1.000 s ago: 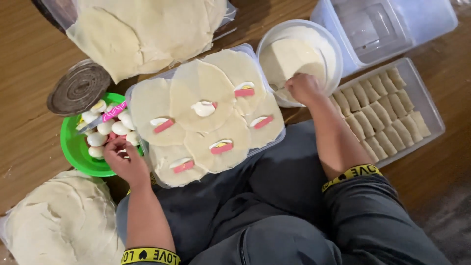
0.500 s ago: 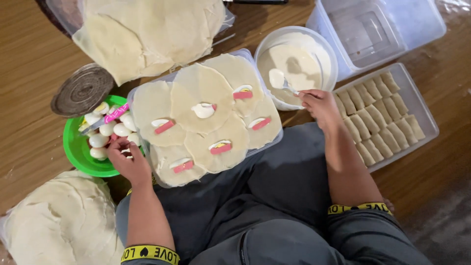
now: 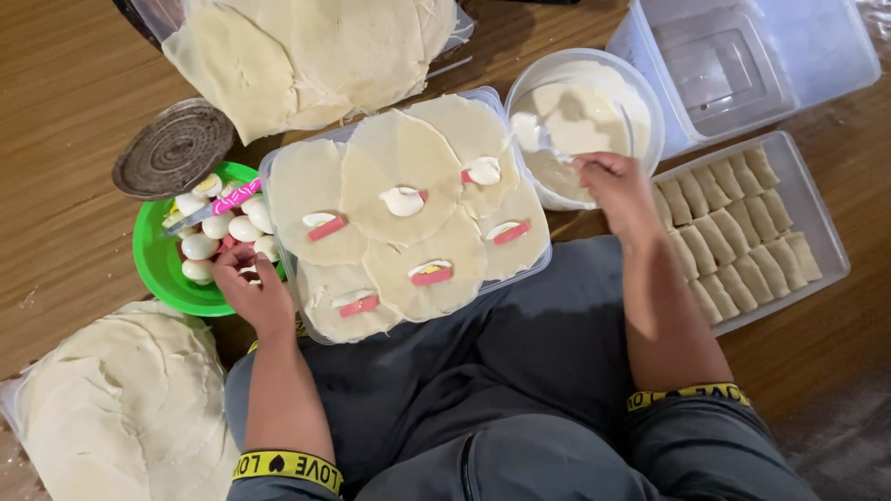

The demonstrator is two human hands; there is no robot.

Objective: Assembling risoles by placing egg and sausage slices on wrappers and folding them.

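Right hand [image 3: 620,190] grip on spoon [image 3: 538,141]; handle hidden.

A clear plastic bag [image 3: 445,42] of stacked pale wrappers is seen at the top centre of the frame, its edge showing at the right of the pile. A second clear bag [image 3: 11,408] holding a round wrapper stack is found at the lower left edge. A narrow pink strip with white marks [image 3: 237,196], possibly a label or wrapper, is laid across the green bowl [image 3: 153,269] at the left. No signs or screens are shown.
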